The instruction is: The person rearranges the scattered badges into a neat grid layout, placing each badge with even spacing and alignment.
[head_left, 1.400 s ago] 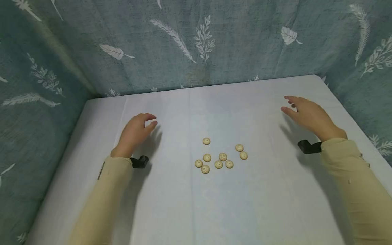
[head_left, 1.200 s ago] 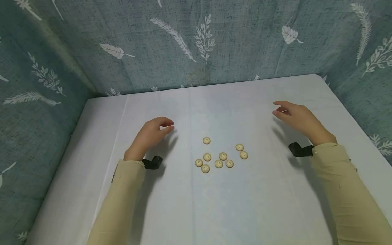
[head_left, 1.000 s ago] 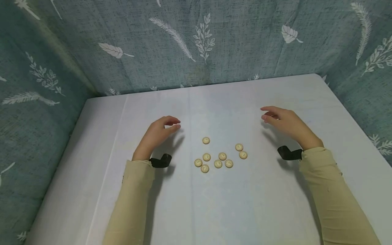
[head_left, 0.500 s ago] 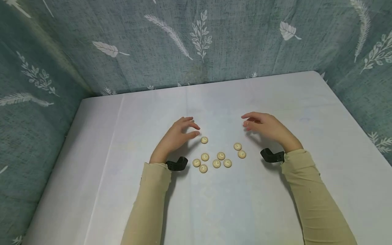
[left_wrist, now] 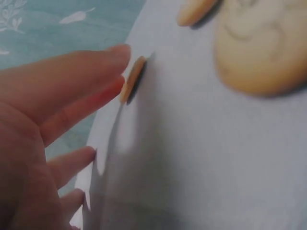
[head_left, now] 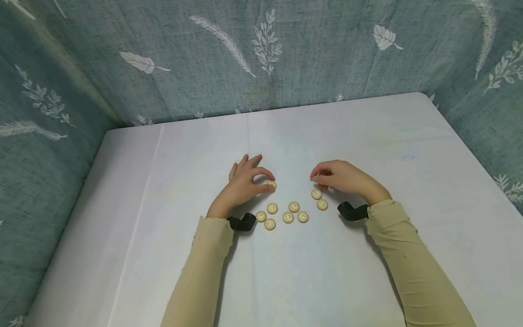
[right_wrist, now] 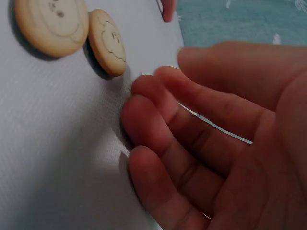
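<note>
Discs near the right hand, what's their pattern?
The discs bear dark line drawings on tan, clearest in the right wrist view.

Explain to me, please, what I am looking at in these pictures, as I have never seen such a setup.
There is no robot here, just a person's two bare hands. The wide picture comes from a camera on the head; the two close ones come from cameras on each wrist. Nine round discs with line drawings lie about a white table. The left hand has thumb and forefinger at the far disc; whether it is pinched, I cannot tell. The right hand, fingers bent, holds nothing, just beyond a pair of discs.
</note>
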Demonstrator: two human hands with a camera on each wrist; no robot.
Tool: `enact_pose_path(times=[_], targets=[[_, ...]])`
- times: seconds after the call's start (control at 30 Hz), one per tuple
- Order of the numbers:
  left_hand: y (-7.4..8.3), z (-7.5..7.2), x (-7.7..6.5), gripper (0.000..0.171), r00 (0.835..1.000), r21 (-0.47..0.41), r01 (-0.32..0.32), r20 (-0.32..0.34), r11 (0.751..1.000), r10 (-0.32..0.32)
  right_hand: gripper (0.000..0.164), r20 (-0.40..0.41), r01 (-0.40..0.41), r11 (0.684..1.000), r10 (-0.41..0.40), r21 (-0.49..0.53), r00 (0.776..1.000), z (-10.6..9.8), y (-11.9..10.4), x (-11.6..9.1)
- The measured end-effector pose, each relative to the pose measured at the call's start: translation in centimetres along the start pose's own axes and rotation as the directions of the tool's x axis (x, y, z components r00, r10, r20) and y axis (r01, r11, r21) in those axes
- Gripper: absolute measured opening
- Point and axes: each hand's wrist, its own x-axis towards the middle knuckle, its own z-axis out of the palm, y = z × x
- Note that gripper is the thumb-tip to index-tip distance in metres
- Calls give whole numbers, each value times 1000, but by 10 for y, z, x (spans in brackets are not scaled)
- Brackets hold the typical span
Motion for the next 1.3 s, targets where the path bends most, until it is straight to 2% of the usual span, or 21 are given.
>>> enact_pose_path(times=[0.13,0.37,0.6,0.77,1.03,1.3], targets=[[1,1,1,16,1000,29,9,-13,1000,-8,15,33,-1,999,2,-47,999,0,-3,1],[0,3,2,16,1000,25,3,-23,1000,-3,18,81,33,994,-24,-105,996,2,-6,-3],[1,9,-1,16,1000,14,9,-19,1000,-9,14,92,38,989,-25,-142,995,5,-5,-9],[3,4,0,18,999,17,-1,-32,1000,1,15,102,52,988,-37,-146,994,2,-8,-10],[0,1,-3,21,1000,26,1,-7,1000,-1,11,126,70,986,-50,-153,991,4,-11,-9],[-1,-1,-5,21,1000,10,0,-14,1000,0,10,105,25,988,-9,-154,994,4,-17,-10]])
